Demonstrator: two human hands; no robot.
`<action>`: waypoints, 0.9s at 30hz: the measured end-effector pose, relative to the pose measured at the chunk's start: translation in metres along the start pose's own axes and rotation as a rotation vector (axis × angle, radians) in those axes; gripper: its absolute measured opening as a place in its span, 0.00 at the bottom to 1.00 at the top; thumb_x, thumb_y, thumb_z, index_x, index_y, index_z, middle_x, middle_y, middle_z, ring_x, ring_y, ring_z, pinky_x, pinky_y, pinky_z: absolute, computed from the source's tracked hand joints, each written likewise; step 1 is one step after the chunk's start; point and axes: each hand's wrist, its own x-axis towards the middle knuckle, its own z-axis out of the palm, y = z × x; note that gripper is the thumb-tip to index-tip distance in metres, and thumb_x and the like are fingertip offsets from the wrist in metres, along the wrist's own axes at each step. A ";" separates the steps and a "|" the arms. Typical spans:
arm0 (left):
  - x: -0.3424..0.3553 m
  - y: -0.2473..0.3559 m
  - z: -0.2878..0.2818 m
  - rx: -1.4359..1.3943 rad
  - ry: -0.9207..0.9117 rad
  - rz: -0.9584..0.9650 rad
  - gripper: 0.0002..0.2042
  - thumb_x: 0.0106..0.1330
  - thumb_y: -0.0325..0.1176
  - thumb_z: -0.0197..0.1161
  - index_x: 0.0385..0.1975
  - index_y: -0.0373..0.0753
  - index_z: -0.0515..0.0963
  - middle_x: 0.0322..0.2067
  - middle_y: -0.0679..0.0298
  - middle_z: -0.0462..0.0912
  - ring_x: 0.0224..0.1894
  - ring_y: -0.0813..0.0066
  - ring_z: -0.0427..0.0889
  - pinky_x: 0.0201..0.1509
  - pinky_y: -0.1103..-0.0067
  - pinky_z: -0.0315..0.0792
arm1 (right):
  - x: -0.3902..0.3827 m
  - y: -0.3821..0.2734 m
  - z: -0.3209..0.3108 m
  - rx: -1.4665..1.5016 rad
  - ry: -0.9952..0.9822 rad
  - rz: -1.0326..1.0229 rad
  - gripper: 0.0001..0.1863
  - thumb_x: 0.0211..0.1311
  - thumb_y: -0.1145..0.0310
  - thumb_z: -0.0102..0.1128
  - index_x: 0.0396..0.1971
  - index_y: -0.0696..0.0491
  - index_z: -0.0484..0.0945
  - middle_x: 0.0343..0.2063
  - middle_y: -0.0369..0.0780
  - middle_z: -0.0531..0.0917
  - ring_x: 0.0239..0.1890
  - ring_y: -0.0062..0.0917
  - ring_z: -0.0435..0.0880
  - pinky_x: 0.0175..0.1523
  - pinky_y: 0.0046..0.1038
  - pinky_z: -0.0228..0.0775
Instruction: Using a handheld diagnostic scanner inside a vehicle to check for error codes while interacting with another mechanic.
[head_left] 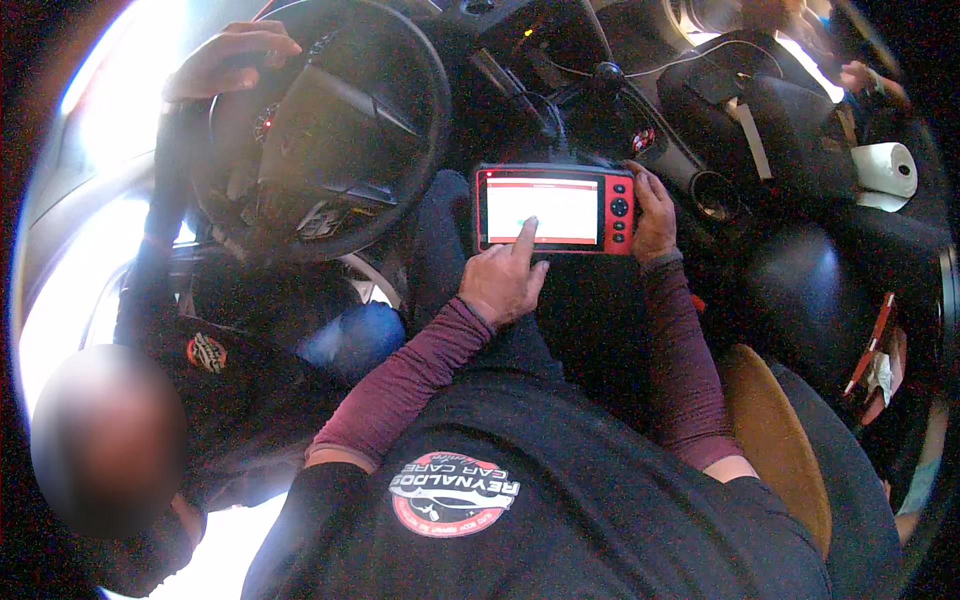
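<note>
A red and black handheld diagnostic scanner (562, 212) with a lit, mostly white screen is held level above my lap. My right hand (655, 215) grips its right end, beside the column of dark buttons. My left hand (498, 282) holds nothing. Its index finger is stretched out over the lower middle of the screen, the thumb stands apart and the other fingers are bent. Whether the fingertip presses the glass or hovers just above it, I cannot tell.
The steering wheel (440, 110) is ahead on the left, with another person's hand (232, 62) over its rim. That person leans in from the left. A white paper roll (880, 172) lies at the right, and a further hand (858, 78) shows at the far right.
</note>
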 end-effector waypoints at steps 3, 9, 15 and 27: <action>0.000 0.001 -0.001 -0.003 -0.011 0.000 0.34 0.63 0.42 0.64 0.67 0.33 0.61 0.25 0.50 0.82 0.27 0.55 0.83 0.31 0.65 0.79 | -0.001 -0.001 0.000 0.006 0.007 -0.001 0.21 0.76 0.62 0.45 0.58 0.60 0.72 0.49 0.39 0.81 0.50 0.21 0.80 0.56 0.25 0.73; 0.005 0.003 0.002 0.004 0.015 0.064 0.34 0.62 0.41 0.64 0.66 0.33 0.61 0.25 0.50 0.82 0.27 0.55 0.84 0.30 0.64 0.78 | -0.008 -0.013 0.012 0.043 0.024 0.074 0.21 0.77 0.60 0.44 0.58 0.60 0.72 0.49 0.38 0.81 0.48 0.19 0.80 0.54 0.22 0.74; 0.025 0.026 0.007 -0.029 -0.110 0.131 0.33 0.64 0.39 0.61 0.65 0.28 0.59 0.28 0.52 0.82 0.30 0.54 0.83 0.33 0.63 0.77 | -0.005 -0.013 0.007 -0.008 0.018 0.014 0.21 0.75 0.60 0.48 0.57 0.59 0.73 0.46 0.40 0.82 0.46 0.20 0.80 0.51 0.23 0.74; 0.012 0.009 0.015 -0.094 0.006 0.183 0.32 0.62 0.31 0.61 0.66 0.28 0.58 0.33 0.48 0.80 0.35 0.52 0.81 0.39 0.63 0.76 | -0.007 -0.011 0.009 0.064 0.041 0.059 0.21 0.75 0.61 0.47 0.58 0.61 0.72 0.47 0.41 0.81 0.47 0.20 0.80 0.54 0.23 0.72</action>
